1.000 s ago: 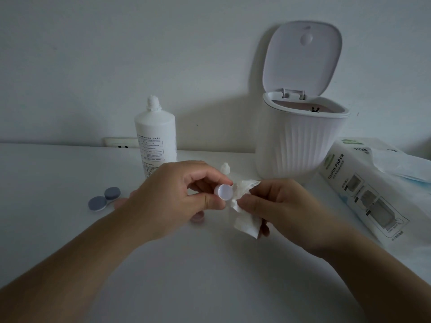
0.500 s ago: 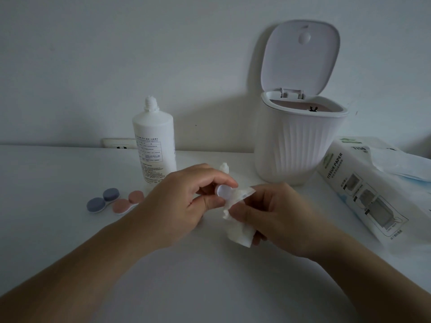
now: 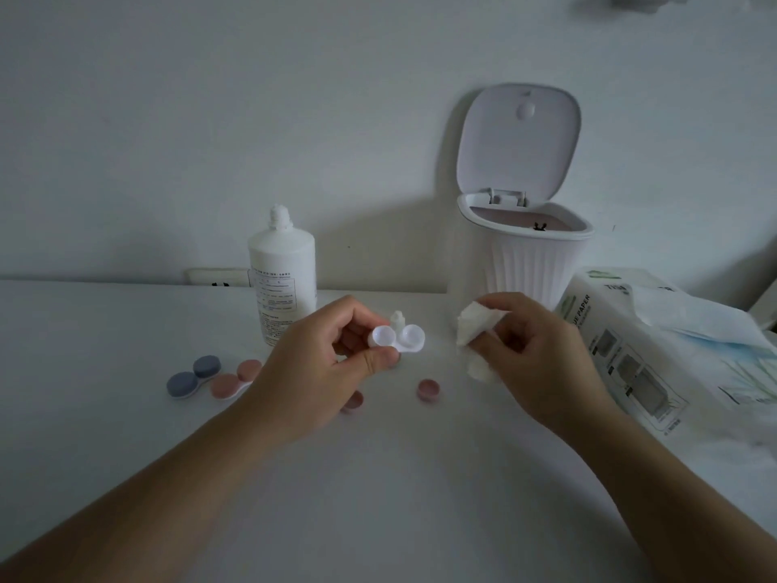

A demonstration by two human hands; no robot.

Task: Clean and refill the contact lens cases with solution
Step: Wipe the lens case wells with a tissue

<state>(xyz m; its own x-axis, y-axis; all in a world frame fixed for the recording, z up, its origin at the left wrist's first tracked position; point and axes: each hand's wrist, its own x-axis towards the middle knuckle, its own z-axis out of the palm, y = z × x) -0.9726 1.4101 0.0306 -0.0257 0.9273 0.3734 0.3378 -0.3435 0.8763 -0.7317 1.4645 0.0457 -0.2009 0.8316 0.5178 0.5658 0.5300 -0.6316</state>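
My left hand [image 3: 323, 363] pinches an open white lens case [image 3: 397, 338] above the table, both of its wells uncovered. A little to the right, my right hand [image 3: 534, 351] grips a crumpled white tissue [image 3: 477, 330], apart from the case. Two pink caps lie on the table: one [image 3: 429, 390] between my hands, the other [image 3: 353, 401] partly hidden under my left hand. The white solution bottle [image 3: 281, 279] stands uncapped behind my left hand, and its small white cap [image 3: 397, 318] stands just behind the case.
A capped blue lens case [image 3: 193, 378] and a capped pink one [image 3: 235, 379] lie at the left. A white ribbed bin [image 3: 529, 263] with its lid up stands at the back right. A tissue pack [image 3: 656, 355] lies at the right edge.
My right hand has pulled the tissue out of the case and away to the right. The camera has tilted, so both pink caps on the table now show.
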